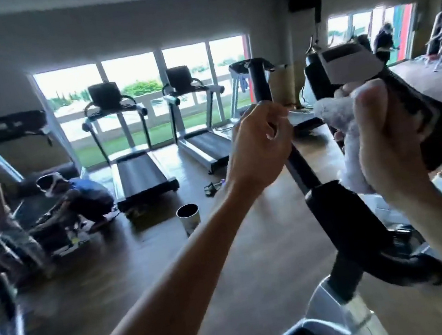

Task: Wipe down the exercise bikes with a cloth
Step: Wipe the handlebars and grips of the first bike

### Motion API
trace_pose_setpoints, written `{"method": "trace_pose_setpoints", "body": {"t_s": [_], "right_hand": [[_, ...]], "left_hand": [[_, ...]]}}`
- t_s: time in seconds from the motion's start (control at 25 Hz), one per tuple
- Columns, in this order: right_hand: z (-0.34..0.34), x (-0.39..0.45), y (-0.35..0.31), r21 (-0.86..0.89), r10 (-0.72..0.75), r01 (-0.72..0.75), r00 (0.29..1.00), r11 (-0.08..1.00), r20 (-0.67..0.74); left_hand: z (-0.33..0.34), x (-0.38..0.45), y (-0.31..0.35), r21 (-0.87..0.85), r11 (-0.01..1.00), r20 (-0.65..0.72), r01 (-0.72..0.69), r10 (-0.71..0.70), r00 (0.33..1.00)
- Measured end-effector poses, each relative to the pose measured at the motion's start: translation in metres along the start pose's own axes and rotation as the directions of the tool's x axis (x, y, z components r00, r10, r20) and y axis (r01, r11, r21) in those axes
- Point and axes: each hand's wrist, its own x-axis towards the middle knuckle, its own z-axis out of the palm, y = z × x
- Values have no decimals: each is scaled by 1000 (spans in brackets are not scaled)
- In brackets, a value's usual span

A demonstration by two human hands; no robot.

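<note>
Cloth (348, 144), white and soft, bunched in my right hand (389, 137), pressed to the exercise bike's handlebar (306, 174) near the console (348, 63). My left hand (261, 146) grips the upright bar. Light, floppy; best kept wadded in the palm.

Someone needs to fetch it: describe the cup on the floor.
Start at the row of treadmills by the windows. On the brown floor before them, left of the gripping left hand, stands a small dark cylindrical cup, upright and open-topped, alone on the floor.
</note>
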Motion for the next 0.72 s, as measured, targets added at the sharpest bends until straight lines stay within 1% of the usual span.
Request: {"method": "trace_pose_setpoints", "body": {"t_s": [0.12,0.16,0.24,0.28,0.32,0.36,0.4,0.44,0.52,0.6,0.68,0.72], "right_hand": [[63,42,-8,-69,-161,166,984,984,71],[84,57,-8,-138,-239,248,968,959,79],[122,83,14,-397,-337,339,938,853,76],[135,91,29,-522,-334,321,940,790,73],[145,96,42,-617,-259,245,963,748,68],[154,98,52,-673,-171,171,983,720,66],[163,98,59,-710,-114,128,991,693,67],[170,98,66,-746,-111,117,992,656,57],[176,99,76,-792,-189,159,980,589,57],[176,105,79,-788,-315,238,947,568,59],[181,117,78,-786,-355,269,933,557,68],[186,122,75,-794,-349,261,935,549,66]], "left_hand": [[-29,55,-40,172,983,29,70,-76,997],[-35,74,-52,221,972,17,83,-89,996],[-42,110,-73,293,952,9,87,-94,996],[-41,124,-81,311,947,27,80,-93,995],[-38,135,-85,319,945,61,67,-91,994],[-33,146,-88,319,947,105,46,-83,991],[-26,155,-90,314,949,146,16,-65,987],[-19,163,-90,306,952,178,-21,-36,983],[-1,177,-91,263,963,202,-64,10,979],[15,192,-94,166,985,237,-41,0,971],[25,203,-101,80,997,275,-19,-3,962],[28,208,-107,45,999,288,-20,6,958]]}}
